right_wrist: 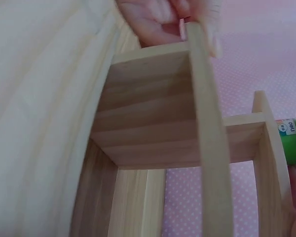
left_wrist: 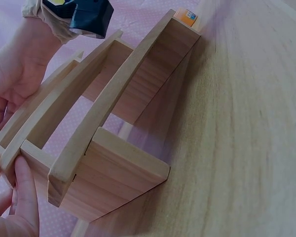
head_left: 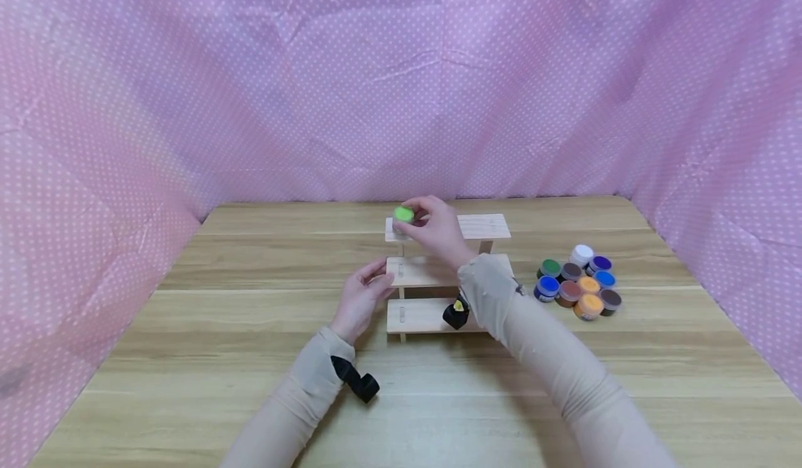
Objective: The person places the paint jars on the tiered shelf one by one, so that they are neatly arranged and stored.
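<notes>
A three-tier wooden display rack [head_left: 422, 271] stands on the table, its shelves rising toward the back. With thumb and fingers, my right hand [head_left: 441, 230] pinches a small paint jar with a light green lid [head_left: 404, 214] at the left end of the top shelf. In the right wrist view the green jar [right_wrist: 291, 142] sits against that shelf's surface. My left hand [head_left: 358, 299] grips the left end of the middle shelf; the left wrist view has its thumb and fingers [left_wrist: 27, 190] around the board. My right forearm hides part of the rack's right side.
To the right of the rack stands a cluster of several paint jars, among them a white jar [head_left: 581, 254], a blue jar [head_left: 547, 287] and an orange jar [head_left: 589, 306]. Pink dotted cloth [head_left: 401, 106] hangs behind and beside the wooden table [head_left: 250, 301].
</notes>
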A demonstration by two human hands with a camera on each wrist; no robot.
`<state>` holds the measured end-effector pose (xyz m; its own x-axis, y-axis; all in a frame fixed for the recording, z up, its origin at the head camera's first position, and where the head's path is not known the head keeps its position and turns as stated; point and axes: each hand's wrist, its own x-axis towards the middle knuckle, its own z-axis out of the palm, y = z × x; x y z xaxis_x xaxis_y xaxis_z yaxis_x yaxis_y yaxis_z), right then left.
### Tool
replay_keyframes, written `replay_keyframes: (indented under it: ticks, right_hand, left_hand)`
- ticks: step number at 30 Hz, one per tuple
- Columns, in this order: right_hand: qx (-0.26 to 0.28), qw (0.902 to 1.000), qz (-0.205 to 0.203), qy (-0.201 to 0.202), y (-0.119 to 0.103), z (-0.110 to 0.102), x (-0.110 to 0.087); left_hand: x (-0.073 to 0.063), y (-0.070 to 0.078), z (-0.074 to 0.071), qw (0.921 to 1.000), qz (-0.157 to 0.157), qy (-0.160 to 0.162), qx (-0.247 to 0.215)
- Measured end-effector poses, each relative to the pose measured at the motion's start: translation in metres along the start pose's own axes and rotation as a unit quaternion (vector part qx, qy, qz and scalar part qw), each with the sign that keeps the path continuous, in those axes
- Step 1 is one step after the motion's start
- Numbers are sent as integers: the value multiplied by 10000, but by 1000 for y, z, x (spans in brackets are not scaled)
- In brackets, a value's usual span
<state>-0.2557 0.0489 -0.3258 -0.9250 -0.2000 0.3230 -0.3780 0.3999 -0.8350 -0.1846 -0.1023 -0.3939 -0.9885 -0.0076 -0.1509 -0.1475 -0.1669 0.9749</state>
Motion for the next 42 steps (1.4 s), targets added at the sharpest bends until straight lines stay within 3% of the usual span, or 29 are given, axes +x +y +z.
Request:
replay_keyframes:
  ticks: [23, 33, 42]
  right_hand:
    - [-582, 9978, -309, 29, 1, 1, -2]
    - [-609, 9979, 47, -223, -7, -10, 0]
    - [-254, 9995, -81, -193, -14, -27, -9]
  left_hand:
    - [-1, -1, 2, 9999, 108, 18, -51]
    - [-1, -2, 3, 9997, 222, -9, -91]
    - [-2, -2, 2, 9997, 222, 6, -101]
